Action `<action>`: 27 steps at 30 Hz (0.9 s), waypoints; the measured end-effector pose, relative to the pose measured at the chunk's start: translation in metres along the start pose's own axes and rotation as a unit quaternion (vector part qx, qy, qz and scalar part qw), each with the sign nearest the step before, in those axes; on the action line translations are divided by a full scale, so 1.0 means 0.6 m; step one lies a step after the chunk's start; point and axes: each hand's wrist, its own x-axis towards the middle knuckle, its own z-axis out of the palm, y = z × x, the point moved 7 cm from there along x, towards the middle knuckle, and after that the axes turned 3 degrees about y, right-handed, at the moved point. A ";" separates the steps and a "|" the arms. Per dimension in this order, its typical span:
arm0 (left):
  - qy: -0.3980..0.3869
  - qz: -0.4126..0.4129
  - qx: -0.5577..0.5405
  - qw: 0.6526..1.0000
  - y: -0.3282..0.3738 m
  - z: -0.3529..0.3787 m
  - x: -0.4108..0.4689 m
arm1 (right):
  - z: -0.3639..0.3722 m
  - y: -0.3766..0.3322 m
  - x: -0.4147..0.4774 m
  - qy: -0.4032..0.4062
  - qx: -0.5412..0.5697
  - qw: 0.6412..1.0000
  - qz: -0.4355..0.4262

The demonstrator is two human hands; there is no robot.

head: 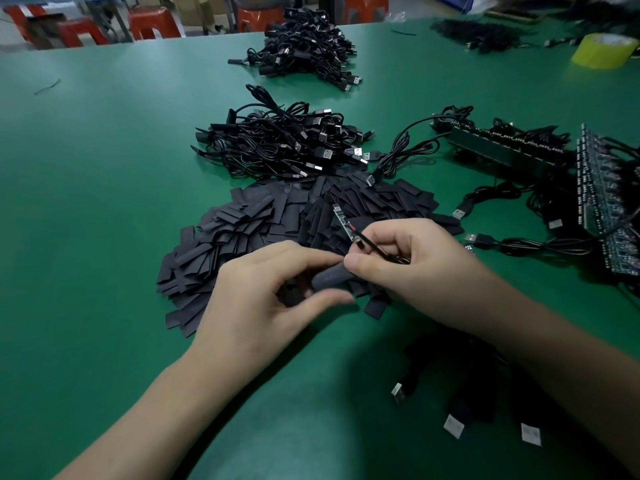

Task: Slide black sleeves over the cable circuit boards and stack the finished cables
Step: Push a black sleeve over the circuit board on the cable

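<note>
Narrow green circuit board (343,220) on a thin black cable: projects up and away from the right hand (408,265), whose curled fingers pinch the cable just below it.

Single dark grey tubular sleeve (330,279): pinched between thumb and fingers of the left hand (270,299), its far end at the right thumb.

Heap of flat black sleeves (242,237): under both hands, on the green table (104,202).

Pile of coiled black USB cables (277,143): beyond the heap.

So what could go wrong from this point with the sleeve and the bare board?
The narrow dark circuit board is bare and points away from the dark grey tube sleeve in the left hand; its components may snag at the sleeve's mouth. The right hand pinches the thin black cable close to the red wire joint, which could strain.
</note>
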 end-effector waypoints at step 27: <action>0.073 -0.098 -0.058 0.991 -0.041 -0.022 0.001 | -0.035 -0.036 -0.011 -0.011 -0.226 0.968 -0.106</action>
